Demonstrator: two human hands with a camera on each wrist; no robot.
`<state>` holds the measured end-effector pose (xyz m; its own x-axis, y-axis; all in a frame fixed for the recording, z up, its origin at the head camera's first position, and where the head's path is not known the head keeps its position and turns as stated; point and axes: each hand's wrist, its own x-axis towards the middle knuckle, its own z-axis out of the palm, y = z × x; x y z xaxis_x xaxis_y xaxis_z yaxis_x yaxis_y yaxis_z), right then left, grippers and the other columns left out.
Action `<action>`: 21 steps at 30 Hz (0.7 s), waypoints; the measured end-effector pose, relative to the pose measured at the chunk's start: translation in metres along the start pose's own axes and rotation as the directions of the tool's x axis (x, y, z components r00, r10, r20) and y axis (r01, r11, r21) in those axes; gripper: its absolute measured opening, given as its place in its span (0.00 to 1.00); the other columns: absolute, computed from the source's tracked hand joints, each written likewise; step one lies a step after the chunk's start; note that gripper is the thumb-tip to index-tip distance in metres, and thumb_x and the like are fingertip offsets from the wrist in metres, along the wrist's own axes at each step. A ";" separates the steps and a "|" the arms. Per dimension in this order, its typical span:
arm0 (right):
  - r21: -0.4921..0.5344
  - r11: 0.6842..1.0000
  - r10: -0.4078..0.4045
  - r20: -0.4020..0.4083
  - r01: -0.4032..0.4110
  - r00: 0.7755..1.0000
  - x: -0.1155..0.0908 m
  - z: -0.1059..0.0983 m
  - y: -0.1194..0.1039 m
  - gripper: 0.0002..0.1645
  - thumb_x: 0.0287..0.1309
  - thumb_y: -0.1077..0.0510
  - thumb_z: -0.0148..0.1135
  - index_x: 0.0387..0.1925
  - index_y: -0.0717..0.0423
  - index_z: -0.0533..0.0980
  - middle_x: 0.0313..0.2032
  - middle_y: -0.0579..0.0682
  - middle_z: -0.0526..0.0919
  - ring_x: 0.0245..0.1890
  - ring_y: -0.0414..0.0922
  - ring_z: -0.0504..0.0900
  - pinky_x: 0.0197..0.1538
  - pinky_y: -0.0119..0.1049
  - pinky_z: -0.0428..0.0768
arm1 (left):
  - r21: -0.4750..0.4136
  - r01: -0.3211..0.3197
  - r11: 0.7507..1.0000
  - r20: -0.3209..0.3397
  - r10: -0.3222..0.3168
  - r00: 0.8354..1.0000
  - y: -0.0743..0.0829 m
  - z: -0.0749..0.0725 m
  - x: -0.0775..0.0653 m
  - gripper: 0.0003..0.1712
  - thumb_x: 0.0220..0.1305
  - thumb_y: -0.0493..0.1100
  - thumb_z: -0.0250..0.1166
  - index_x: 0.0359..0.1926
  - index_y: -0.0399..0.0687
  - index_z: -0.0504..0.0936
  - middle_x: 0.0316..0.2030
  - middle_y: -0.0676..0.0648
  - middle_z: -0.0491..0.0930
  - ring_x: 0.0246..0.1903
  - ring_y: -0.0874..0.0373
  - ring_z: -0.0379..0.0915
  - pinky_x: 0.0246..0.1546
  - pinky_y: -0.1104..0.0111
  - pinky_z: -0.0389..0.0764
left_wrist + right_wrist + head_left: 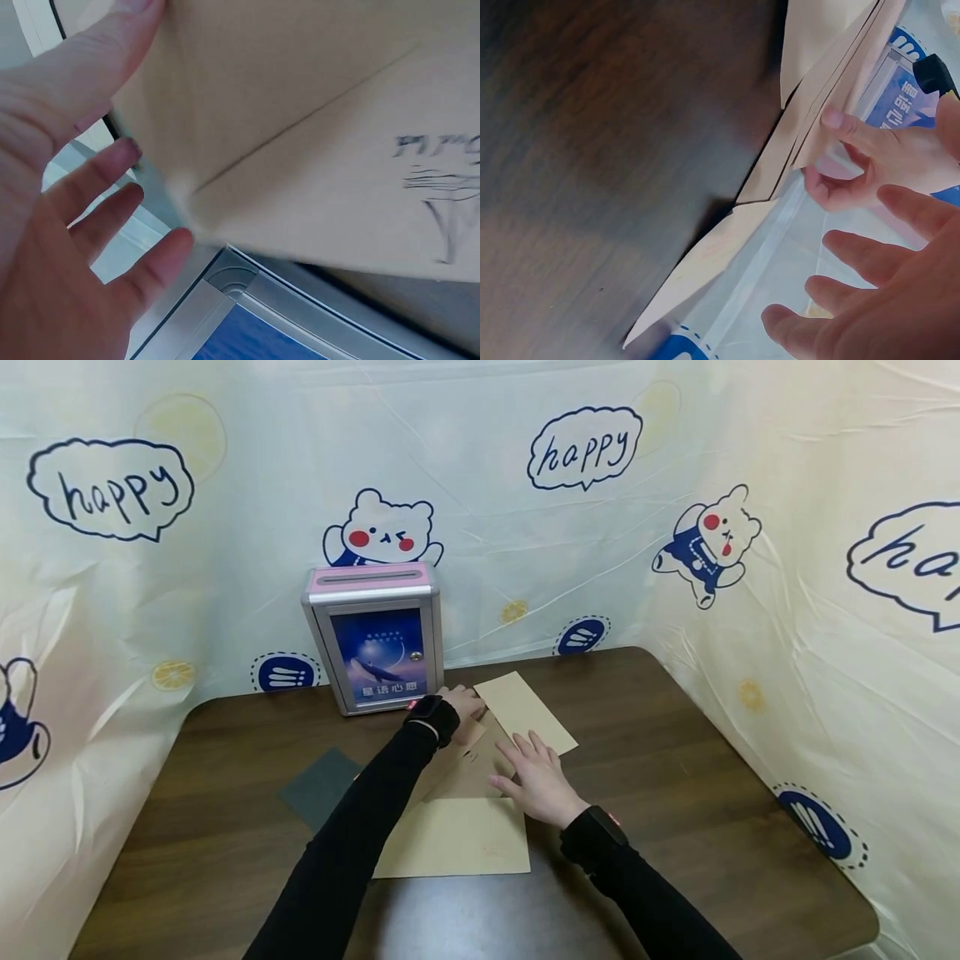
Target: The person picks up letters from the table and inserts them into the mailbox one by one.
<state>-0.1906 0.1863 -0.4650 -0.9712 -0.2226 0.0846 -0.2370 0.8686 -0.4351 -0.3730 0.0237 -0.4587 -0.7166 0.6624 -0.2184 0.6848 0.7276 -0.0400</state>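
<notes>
Head view: the left hand pinches an envelope by its far end, over other envelopes near the box. The right hand, fingers spread, holds nothing. The paper looks light and easily creased, best gripped by an edge.

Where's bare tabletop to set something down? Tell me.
Bare tabletop lies right of the right hand, to the table's edge, and left of the dark green sheet. Crowded: the middle, kraft envelopes overlapping in front of the slotted metal box.
</notes>
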 end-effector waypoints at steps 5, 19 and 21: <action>0.005 1.000 -0.005 0.008 0.005 1.000 0.000 0.000 -0.001 0.37 0.70 0.41 0.61 0.73 0.52 0.68 0.75 0.66 0.65 0.79 0.70 0.53 0.74 0.74 0.55 | -0.060 0.040 0.997 0.030 -0.039 0.999 -0.001 -0.005 0.002 0.20 0.51 0.46 0.80 0.34 0.53 0.74 0.36 0.52 0.82 0.42 0.55 0.77 0.52 0.56 0.67; 0.062 0.998 -0.007 0.030 0.005 1.000 0.012 0.000 -0.022 0.44 0.69 0.42 0.64 0.75 0.61 0.63 0.74 0.62 0.67 0.79 0.67 0.54 0.76 0.70 0.55 | -0.249 0.031 0.968 -0.034 -0.041 0.999 -0.008 -0.081 -0.070 0.11 0.66 0.52 0.71 0.39 0.51 0.84 0.43 0.51 0.84 0.45 0.54 0.74 0.59 0.56 0.70; 0.086 0.996 -0.007 0.038 0.004 0.999 0.014 0.001 -0.026 0.44 0.69 0.42 0.63 0.75 0.62 0.62 0.75 0.62 0.67 0.80 0.66 0.53 0.76 0.69 0.55 | -0.261 0.017 0.965 -0.066 -0.035 0.997 -0.012 -0.089 -0.080 0.11 0.67 0.52 0.69 0.39 0.50 0.86 0.39 0.51 0.83 0.41 0.56 0.73 0.53 0.59 0.72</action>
<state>-0.1979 0.1598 -0.4532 -0.9679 -0.2455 0.0542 -0.2381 0.8262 -0.5105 -0.3356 -0.0220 -0.3538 -0.7475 0.6465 -0.1522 0.6142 0.7601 0.2120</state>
